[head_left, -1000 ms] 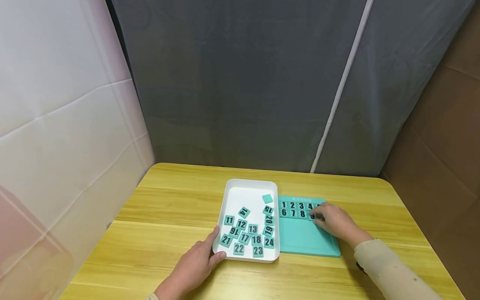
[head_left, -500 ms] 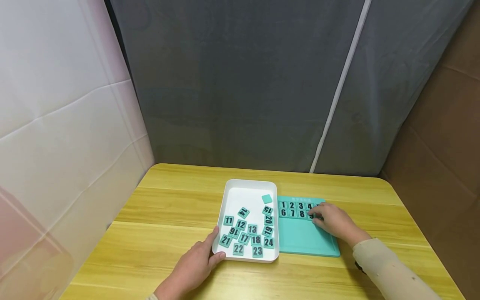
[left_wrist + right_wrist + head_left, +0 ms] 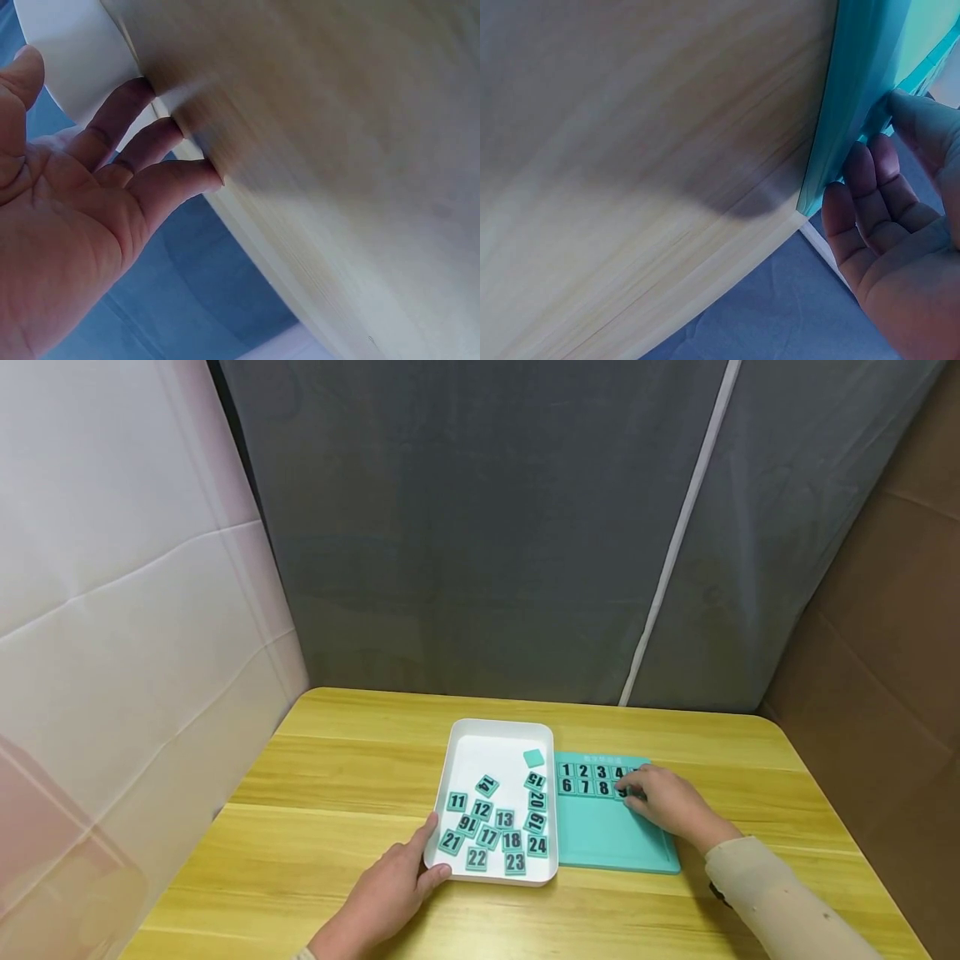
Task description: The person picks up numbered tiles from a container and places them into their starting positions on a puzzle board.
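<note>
In the head view my left hand [image 3: 390, 885] holds the near left corner of a white tray [image 3: 486, 750], thumb at the front rim and index finger along the side. The left wrist view has the other fingertips on the wood. Teal number tiles, 11 to 24, lie loose in the tray, with one plain-faced tile [image 3: 533, 758]. Beside it lies a teal number board [image 3: 611, 845], tiles 1 to 4 and 6 to 8 showing in two rows. My right hand [image 3: 675, 806] pinches the number 9 tile [image 3: 620, 792] at its place on the board. Fingers partly cover that tile and the board's upper right part.
Both the tray and board rest on a yellow wood-grain table [image 3: 315, 827]. A dark grey curtain [image 3: 480, 543] hangs behind, a pale sheet [image 3: 150, 610] is at the left and a brown panel [image 3: 877, 652] at the right. The board's lower half is bare teal.
Almost nothing differs. Both hands, the tray and the tiles keep their places; the head view has shifted very slightly.
</note>
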`<state>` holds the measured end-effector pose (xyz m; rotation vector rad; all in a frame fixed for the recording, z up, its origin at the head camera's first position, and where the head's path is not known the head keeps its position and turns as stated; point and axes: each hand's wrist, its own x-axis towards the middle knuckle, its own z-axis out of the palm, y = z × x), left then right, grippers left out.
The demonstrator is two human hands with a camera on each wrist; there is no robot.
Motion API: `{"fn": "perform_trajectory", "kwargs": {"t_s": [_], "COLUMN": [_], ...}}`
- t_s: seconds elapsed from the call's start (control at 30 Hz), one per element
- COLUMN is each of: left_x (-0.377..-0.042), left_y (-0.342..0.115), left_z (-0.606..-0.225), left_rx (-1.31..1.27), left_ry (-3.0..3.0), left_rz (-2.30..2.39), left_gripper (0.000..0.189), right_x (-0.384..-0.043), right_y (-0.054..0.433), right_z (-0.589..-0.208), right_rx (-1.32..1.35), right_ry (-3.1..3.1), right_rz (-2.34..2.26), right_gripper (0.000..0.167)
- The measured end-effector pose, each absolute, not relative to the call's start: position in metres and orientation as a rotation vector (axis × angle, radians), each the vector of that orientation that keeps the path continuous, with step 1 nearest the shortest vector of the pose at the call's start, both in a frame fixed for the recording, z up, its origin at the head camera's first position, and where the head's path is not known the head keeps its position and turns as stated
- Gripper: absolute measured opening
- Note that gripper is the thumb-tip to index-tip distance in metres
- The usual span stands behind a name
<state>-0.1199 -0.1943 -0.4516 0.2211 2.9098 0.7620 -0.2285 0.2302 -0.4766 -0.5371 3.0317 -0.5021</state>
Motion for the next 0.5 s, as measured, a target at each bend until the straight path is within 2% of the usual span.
{"fn": "perform_trajectory", "kwargs": {"t_s": [0.5], "left_x": [-0.1196], "left_y": [-0.1946], "left_z": [-0.4524], "left_rx": [0.230], "left_ry": [2.921], "left_rz": [0.744], "left_gripper": [0.077], "right_x": [-0.2307], "right_y": [0.2301], "right_z": [-0.4776], "right_rx": [-0.531], "right_ry": [3.036], "right_rz": [-0.501], "right_gripper": [0.023]}}
